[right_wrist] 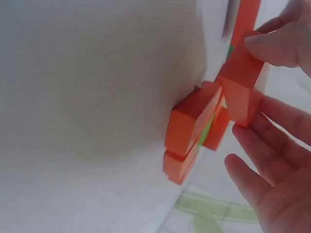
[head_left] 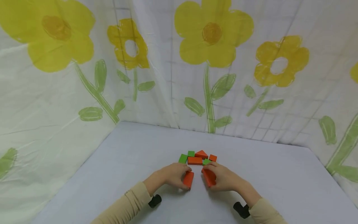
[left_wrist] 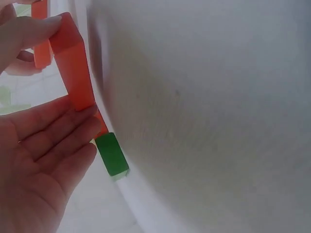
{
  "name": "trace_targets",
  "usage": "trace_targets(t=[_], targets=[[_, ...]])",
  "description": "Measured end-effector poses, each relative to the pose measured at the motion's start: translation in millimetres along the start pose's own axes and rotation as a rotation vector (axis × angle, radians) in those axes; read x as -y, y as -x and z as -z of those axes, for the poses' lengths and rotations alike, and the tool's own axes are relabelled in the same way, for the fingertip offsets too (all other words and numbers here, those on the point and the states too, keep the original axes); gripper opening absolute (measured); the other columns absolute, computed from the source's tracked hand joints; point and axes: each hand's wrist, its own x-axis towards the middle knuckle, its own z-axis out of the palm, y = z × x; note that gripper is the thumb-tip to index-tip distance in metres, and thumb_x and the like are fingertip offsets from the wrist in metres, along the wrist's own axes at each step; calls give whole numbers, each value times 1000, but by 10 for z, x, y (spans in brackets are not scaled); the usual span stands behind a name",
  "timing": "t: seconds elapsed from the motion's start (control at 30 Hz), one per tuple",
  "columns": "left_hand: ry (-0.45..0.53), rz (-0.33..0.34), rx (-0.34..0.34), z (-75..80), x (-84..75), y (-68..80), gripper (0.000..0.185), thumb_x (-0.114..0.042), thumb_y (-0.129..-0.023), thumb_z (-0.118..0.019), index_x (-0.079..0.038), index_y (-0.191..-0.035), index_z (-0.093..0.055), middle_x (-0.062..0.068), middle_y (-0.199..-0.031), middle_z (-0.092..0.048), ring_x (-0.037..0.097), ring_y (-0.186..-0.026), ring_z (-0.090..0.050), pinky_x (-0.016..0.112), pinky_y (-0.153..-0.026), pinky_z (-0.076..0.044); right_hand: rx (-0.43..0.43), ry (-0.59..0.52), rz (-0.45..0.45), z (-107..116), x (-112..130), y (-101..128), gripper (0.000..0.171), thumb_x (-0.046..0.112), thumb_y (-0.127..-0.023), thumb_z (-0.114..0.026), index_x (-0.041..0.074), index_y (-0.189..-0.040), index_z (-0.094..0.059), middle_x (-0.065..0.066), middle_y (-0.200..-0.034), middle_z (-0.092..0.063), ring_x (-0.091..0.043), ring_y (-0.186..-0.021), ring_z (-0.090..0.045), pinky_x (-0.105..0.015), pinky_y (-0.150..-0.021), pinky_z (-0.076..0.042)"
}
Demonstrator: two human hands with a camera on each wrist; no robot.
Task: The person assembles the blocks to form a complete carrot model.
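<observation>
My left hand [head_left: 176, 175] pinches a rectangular orange-red block [head_left: 188, 179] by its ends, thumb on one and fingertips on the other. The same block [left_wrist: 75, 63] fills the grasp in the left wrist view. Facing it, my right hand [head_left: 225, 178] grips another orange-red block [head_left: 208, 178], also between thumb and fingertips; the right wrist view shows this block [right_wrist: 243, 80] tilted. Just beyond both hands lie a green block [head_left: 183, 158], a small green block [head_left: 191, 153], an orange triangle [head_left: 201, 154], a long orange block [head_left: 195, 161], a small orange block [head_left: 213, 157] and a partly covered green block [head_left: 206, 161].
A white-covered table [head_left: 134, 149] spreads around the blocks. Behind it hangs a curtain [head_left: 159, 93] printed with yellow flowers. Dark wrist-worn devices [head_left: 155, 201] sit under both forearms.
</observation>
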Motion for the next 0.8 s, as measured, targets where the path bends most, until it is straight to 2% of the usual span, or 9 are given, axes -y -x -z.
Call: trace_targets(t=[0.1, 0.17, 0.3, 0.37, 0.47, 0.6, 0.7, 0.8], targets=[[44, 14, -13, -19, -18, -12, 60, -46, -69, -68, -8, -114, -55, -5, -101, -56, 4, -85, -47, 19, -77, -40, -21, 12, -36, 19, -8, 65, 57, 19, -64, -74, 9, -116, -52, -3, -112, -47, -14, -85, -46, -28, -66, -45], [66, 19, -15, -35, -39, -29, 59, -45, -69, -69, -9, -113, -56, -7, -99, -56, 3, -83, -47, 18, -75, -40, -28, 12, -53, 21, -6, 107, 58, 21, -64, -75, 8, -115, -52, -4, -112, -48, -17, -90, -48, -32, -71, -46], [53, 18, -16, -60, -84, -68, 57, -44, -69, -69, -9, -113, -56, -7, -98, -57, 4, -83, -47, 18, -75, -40, -40, -3, -68, 13, -3, 162, 58, 23, -63, -76, 6, -113, -53, -11, -118, -48, -25, -102, -49, -40, -81, -44], [42, 24, -10, -60, -96, -79, 58, -44, -70, -69, -9, -114, -55, -5, -102, -56, 5, -88, -48, 20, -78, -40, -49, -12, -75, 8, -1, 170, 57, 22, -62, -76, 5, -112, -54, -15, -120, -47, -28, -103, -49, -42, -81, -43], [85, 49, 1, -45, -89, -85, 62, -42, -69, -71, -9, -117, -52, -3, -109, -54, 8, -96, -48, 23, -84, -39, -64, -11, -80, -10, 3, 168, 57, 22, -61, -77, 6, -110, -54, -12, -118, -47, -24, -98, -50, -40, -80, -45], [221, 77, -2, -6, -38, -86, 61, -33, -67, -75, -9, -117, -50, -2, -111, -52, 10, -99, -47, 25, -84, -40, -86, 6, -77, -54, 20, 142, 58, 27, -59, -78, 4, -108, -56, -4, -107, -51, -17, -90, -50, -35, -76, -46], [278, 57, 4, 12, -1, -89, 53, -26, -68, -75, -10, -114, -52, -4, -108, -52, 11, -99, -47, 25, -84, -39, -78, -5, -78, -99, 44, 114, 60, 31, -59, -79, 3, -107, -56, 1, -98, -51, -14, -82, -48, -29, -71, -46], [289, 30, 22, 10, 17, -95, 47, -23, -69, -74, -12, -111, -56, -7, -106, -53, 9, -98, -47, 24, -84, -39, -64, -23, -82, -144, 69, 82, 60, 33, -59, -78, 3, -106, -57, 2, -95, -52, -12, -79, -46, -26, -67, -44]])
